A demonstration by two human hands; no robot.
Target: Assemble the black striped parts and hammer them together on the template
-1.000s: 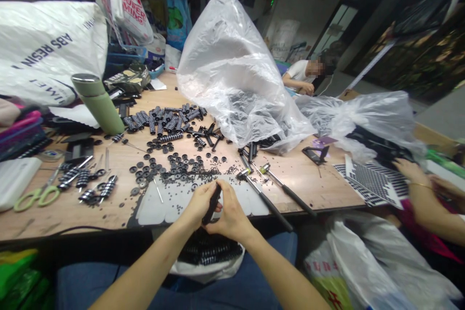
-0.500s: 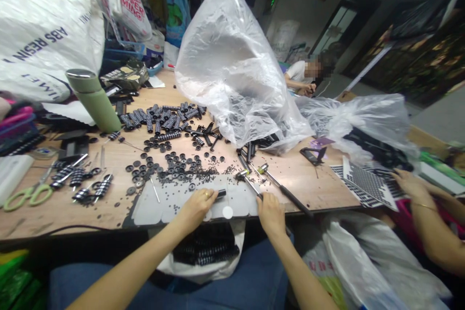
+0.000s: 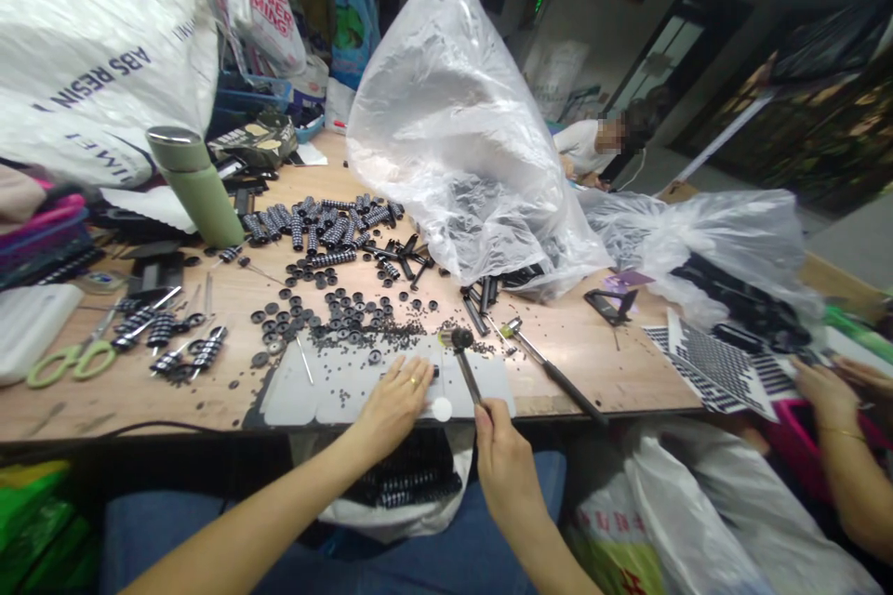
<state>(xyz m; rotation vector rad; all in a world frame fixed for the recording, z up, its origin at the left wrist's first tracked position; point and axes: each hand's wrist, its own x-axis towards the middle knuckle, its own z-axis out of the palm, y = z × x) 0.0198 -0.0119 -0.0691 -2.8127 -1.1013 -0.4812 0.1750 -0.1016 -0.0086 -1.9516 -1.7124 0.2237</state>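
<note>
Black parts on a tan wooden table (image 3: 600,363)

The flask (image 3: 197,189) is pale green with a silver cap; the scissors (image 3: 66,361) have lime-green handles; the washers (image 3: 327,307) are black, and the rollers (image 3: 317,225) are ringed black and white; the mat (image 3: 327,390) is light grey; the hammer (image 3: 466,367) has a black head and dark shaft; the big bag (image 3: 460,130) is clear plastic; the sack (image 3: 90,74) is white with dark lettering; the sheet (image 3: 712,358) bears a black-and-white check; the left hand (image 3: 394,395) wears a gold ring.

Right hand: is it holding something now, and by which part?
The right hand holds a small hammer by the lower end of its handle, head raised above the white mat.
</note>
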